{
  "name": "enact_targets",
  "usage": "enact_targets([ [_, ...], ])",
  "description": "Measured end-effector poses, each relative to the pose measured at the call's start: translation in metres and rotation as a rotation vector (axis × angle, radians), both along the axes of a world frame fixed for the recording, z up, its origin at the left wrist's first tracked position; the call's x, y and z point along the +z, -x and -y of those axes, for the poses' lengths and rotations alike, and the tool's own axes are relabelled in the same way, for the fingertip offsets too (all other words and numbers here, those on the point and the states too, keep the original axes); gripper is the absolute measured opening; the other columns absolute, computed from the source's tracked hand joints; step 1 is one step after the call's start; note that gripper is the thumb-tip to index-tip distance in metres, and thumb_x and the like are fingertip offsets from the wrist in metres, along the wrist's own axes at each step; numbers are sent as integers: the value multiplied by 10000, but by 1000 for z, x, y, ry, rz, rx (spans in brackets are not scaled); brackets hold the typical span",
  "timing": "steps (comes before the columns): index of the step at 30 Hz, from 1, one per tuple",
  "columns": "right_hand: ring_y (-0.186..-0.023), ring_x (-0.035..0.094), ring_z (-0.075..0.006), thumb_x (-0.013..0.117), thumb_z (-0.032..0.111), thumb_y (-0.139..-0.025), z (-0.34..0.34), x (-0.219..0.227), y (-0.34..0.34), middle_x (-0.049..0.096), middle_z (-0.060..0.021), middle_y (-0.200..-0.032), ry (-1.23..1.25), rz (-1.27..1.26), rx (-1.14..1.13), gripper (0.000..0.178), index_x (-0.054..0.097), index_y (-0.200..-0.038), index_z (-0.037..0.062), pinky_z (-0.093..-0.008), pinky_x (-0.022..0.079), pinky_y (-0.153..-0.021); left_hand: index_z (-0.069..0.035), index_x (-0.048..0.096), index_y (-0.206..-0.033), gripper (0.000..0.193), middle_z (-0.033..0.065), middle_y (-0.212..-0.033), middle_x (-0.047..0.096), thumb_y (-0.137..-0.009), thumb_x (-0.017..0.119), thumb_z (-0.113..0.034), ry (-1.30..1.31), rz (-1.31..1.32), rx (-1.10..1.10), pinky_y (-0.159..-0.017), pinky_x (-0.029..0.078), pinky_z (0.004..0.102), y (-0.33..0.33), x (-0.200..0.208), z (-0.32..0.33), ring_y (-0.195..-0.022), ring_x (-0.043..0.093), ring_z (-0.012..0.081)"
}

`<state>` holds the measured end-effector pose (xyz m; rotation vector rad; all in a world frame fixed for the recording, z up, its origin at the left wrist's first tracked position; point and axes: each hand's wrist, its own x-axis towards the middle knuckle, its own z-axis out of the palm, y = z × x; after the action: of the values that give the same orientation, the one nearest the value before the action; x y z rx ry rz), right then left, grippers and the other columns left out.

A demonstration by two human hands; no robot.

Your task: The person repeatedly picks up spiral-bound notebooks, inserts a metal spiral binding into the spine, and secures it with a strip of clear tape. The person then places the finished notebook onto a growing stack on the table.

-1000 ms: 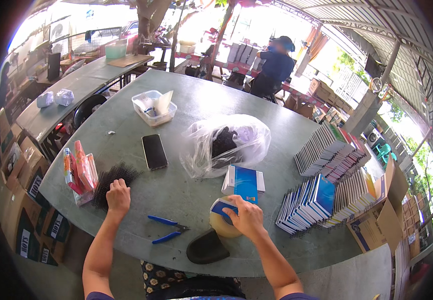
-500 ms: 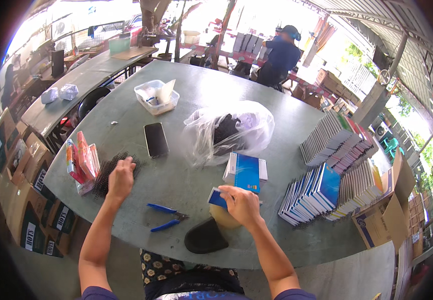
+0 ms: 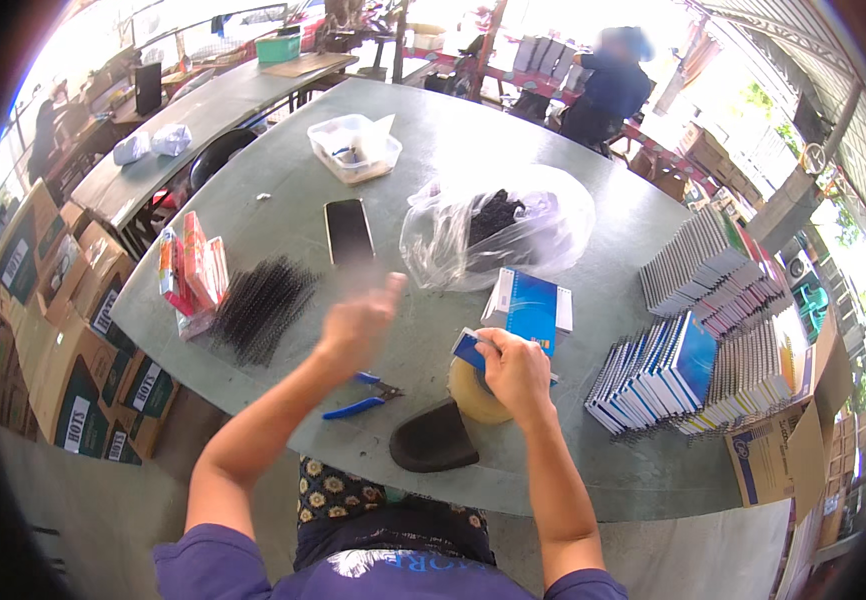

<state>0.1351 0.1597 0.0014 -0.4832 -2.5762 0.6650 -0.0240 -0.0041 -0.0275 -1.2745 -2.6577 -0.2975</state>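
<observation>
My right hand (image 3: pixel 521 372) is closed on a small blue notebook (image 3: pixel 468 347), gripping it above a yellowish roll of tape (image 3: pixel 471 392). My left hand (image 3: pixel 355 325) is in the air over the table, between the phone and the blue-handled cutters (image 3: pixel 361 402). Motion smears its fingers, so what they hold, if anything, does not show. A heap of thin black binding coils (image 3: pixel 265 308) lies to its left. Just beyond my right hand is a stack of notebooks (image 3: pixel 533 310) with a blue cover on top. A dark half-oval pad (image 3: pixel 433 440) rests near the table's front edge.
Coil-bound notebooks (image 3: pixel 653 370) stand in rows at right, beside an open carton (image 3: pixel 768 460). Farther back are a clear plastic bag (image 3: pixel 553 215) with black contents, a phone (image 3: pixel 349 232), and a plastic tub (image 3: pixel 353 150). Red packets (image 3: pixel 193 260) sit at left; a person (image 3: pixel 608 90) is beyond the table.
My left hand has left the coil heap and moved right, toward the middle of the table. The right hand still grips the blue notebook. The whole view has shifted a little.
</observation>
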Motion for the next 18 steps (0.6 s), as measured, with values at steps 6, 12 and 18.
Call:
enact_targets([
  [6,-746,649,-307,604,192,-845,-3,-3,-2,670,-146,-838,14,-8,51,163,686,-949,98,-372,493,-671,-219,112,-1475,833,242,-987,605,-797,554,-23,-158,545,-438,-703,501,466,-44,-15,-22,-835,612,400],
  [12,-737,648,-300,602,172,-841,1,-7,0,667,-136,-814,-83,-45,81,145,680,-939,100,-380,488,-658,-82,356,-1364,587,223,-881,647,-819,569,-38,-182,600,-378,-692,501,443,-50,-12,-16,-806,638,374],
  [18,-745,650,-293,588,137,-830,-3,4,1,678,-108,-846,7,57,77,155,673,-959,119,-384,489,-652,31,654,-944,144,100,-807,698,-837,662,-66,-739,902,-212,-643,503,238,-54,7,-15,-738,636,84],
])
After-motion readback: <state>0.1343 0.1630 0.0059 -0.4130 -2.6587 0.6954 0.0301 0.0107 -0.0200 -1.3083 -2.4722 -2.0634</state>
